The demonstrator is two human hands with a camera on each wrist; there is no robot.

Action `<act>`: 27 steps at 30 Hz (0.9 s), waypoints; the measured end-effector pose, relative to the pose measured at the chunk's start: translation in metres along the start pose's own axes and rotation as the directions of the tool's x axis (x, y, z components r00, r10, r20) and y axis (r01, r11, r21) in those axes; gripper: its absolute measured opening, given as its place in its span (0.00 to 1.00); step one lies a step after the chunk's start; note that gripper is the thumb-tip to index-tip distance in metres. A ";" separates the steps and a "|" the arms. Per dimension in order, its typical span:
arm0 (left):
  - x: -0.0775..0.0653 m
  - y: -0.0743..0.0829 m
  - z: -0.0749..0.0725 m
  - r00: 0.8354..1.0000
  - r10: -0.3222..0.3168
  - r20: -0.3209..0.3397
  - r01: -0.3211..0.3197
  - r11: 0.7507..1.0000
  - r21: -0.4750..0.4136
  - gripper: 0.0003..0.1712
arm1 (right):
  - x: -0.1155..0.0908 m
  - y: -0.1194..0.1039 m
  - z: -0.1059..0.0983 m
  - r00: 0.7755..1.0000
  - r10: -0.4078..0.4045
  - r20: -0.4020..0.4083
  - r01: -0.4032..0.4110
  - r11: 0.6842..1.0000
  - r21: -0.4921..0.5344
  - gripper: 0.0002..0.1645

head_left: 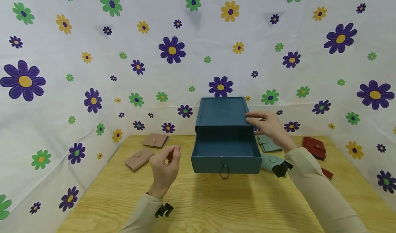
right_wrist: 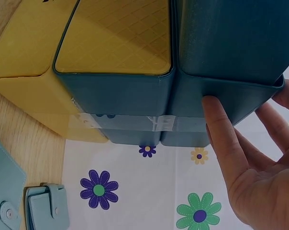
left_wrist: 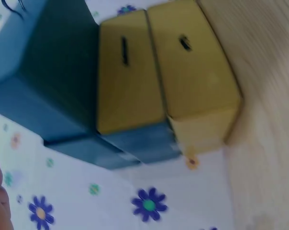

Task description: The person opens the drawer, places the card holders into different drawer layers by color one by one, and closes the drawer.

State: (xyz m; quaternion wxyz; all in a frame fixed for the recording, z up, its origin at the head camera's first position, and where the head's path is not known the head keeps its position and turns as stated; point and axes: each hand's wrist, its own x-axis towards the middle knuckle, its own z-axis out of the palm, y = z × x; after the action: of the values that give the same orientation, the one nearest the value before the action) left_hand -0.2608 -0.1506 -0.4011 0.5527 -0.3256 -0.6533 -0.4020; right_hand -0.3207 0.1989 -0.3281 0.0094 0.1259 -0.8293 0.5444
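A stack of small drawer boxes has a blue top box [head_left: 222,111] with its blue drawer [head_left: 226,165] pulled out. A thin black loop [head_left: 224,172] hangs on the drawer's front. My left hand [head_left: 165,171] is raised left of the drawer, fingers curled inward, with nothing visible in them. Only its edge shows in the left wrist view. My right hand [head_left: 270,128] rests against the right side of the top box, its fingers extended. The right wrist view shows a fingertip touching the box's side. Below are a yellow-fronted blue box [left_wrist: 130,72] and a yellow box [left_wrist: 197,62].
Two pinkish-brown wallets [head_left: 139,159] lie on the wooden table [head_left: 123,198] at left. Teal wallets [head_left: 268,143] lie right of the stack, partly behind my right arm. Farther right is a red wallet [head_left: 315,147] and another red piece. A flowered cloth [head_left: 198,75] hangs behind.
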 end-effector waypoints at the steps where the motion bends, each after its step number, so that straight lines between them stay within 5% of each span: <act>1: -0.001 -0.005 -0.001 1.000 -0.012 0.004 0.012 1.000 0.012 0.07 | 0.000 0.000 0.000 1.000 -0.001 0.001 0.001 1.000 -0.002 0.30; 14: -0.022 -0.055 -0.016 0.981 -0.124 0.146 0.101 0.983 0.154 0.06 | 0.000 0.004 -0.002 1.000 -0.004 -0.004 0.004 1.000 -0.018 0.29; 23: -0.033 -0.084 -0.033 0.935 -0.212 0.283 0.117 0.941 0.319 0.05 | 0.002 0.005 -0.001 1.000 -0.008 -0.006 0.008 1.000 -0.015 0.29; 27: -0.032 -0.095 -0.040 0.887 -0.277 0.370 0.119 0.911 0.395 0.04 | 0.003 0.004 -0.002 1.000 -0.003 -0.009 0.003 1.000 -0.020 0.28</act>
State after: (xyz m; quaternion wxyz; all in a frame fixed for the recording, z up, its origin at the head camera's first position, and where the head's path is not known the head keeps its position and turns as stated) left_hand -0.3193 -0.2290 -0.4458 0.4055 -0.2271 -0.8492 -0.2508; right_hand -0.3250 0.2017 -0.3305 0.0151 0.1244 -0.8344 0.5368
